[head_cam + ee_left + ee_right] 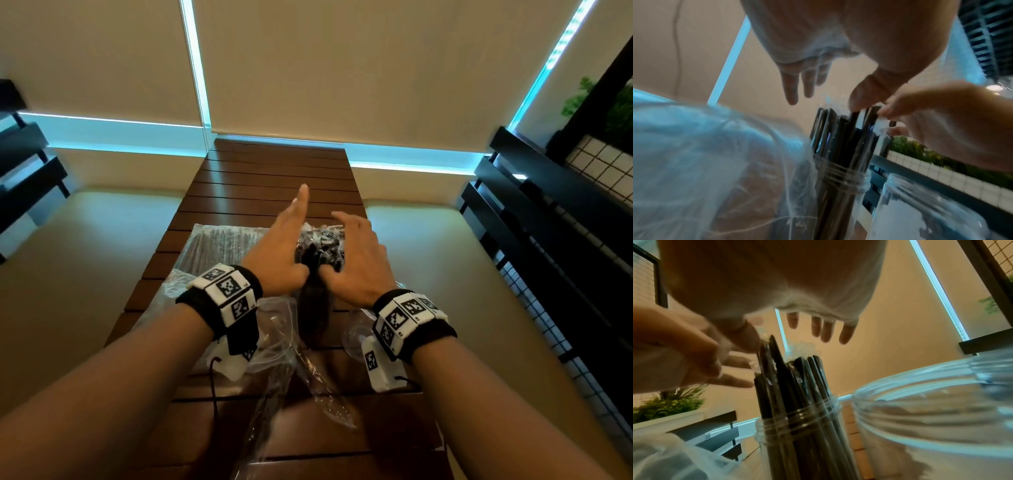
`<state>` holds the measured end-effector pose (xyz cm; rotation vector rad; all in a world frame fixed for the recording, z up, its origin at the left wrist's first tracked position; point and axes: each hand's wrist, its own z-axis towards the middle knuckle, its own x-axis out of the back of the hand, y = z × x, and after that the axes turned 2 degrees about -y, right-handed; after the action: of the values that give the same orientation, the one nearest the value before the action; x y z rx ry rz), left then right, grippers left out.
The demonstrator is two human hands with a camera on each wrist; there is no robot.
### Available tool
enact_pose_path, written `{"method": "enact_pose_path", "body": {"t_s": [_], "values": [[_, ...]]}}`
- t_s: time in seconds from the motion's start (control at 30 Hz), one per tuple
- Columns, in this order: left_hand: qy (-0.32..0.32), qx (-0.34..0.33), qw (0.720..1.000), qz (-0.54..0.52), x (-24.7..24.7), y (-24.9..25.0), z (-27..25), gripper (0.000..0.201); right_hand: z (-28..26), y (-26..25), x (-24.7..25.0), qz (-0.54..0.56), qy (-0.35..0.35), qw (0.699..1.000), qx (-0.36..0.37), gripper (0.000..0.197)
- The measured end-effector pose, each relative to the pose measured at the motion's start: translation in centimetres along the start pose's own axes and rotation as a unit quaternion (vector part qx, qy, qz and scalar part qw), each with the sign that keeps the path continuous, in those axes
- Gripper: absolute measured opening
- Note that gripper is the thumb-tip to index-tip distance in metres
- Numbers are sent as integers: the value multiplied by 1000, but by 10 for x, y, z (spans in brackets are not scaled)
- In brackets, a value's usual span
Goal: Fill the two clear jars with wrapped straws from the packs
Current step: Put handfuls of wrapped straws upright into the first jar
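On the slatted table [274, 178], a clear jar [797, 431] packed with dark wrapped straws [313, 260] stands upright near the middle, an empty jar [920, 410] just beside it toward the right edge. The left hand [281, 253] and right hand [356, 260] hover over the straw tops with fingers spread straight, thumbs touching the tips and gripping nothing. A straw pack [219, 246] lies toward the left edge.

Slatted wooden table [274, 171] bears straw packs [219, 246] and jars [797, 426].
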<state>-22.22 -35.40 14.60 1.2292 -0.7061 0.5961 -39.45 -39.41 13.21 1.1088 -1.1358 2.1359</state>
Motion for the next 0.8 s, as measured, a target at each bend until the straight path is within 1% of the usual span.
{"method": "enact_pose_path", "body": {"t_s": [0.03,0.1,0.17,0.23,0.3,0.37,0.4,0.43,0.53,0.57,0.6,0.67,0.7,0.73,0.8], "values": [[-6,35,999,-3,3,-4,0,119,3,-6,2,17,26,999,9,76],[-55,92,994,26,5,-8,-2,111,12,-19,1,28,66,997,20,62],[-92,108,989,41,2,-14,-6,94,23,-29,-8,-12,66,998,18,56],[-101,119,985,74,0,-23,-10,75,33,-34,-21,-63,22,998,1,55],[-116,157,971,134,1,-34,-15,71,37,-32,-33,-98,-39,994,-24,54],[-138,197,953,187,2,-43,-22,66,37,-26,-43,-119,-75,989,-42,53],[-149,207,945,202,4,-46,-26,69,37,-24,-46,-128,-78,988,-43,54],[-159,215,941,208,6,-48,-30,77,38,-22,-48,-136,-81,987,-42,54],[-186,214,935,214,15,-48,-42,113,46,-24,-41,-134,-112,983,-60,58],[-195,207,932,225,19,-48,-45,119,48,-26,-38,-124,-111,984,-69,60],[-208,201,925,246,22,-46,-47,121,50,-27,-35,-117,-97,986,-68,60],[-228,187,909,294,27,-42,-51,111,50,-32,-37,-129,-73,988,-38,56],[-228,179,905,311,28,-39,-53,100,47,-33,-41,-143,-82,986,-22,53],[-216,175,906,319,29,-37,-54,85,44,-34,-45,-153,-97,983,-16,52],[-165,169,919,316,30,-36,-54,51,41,-35,-50,-169,-111,979,-20,50]]}}
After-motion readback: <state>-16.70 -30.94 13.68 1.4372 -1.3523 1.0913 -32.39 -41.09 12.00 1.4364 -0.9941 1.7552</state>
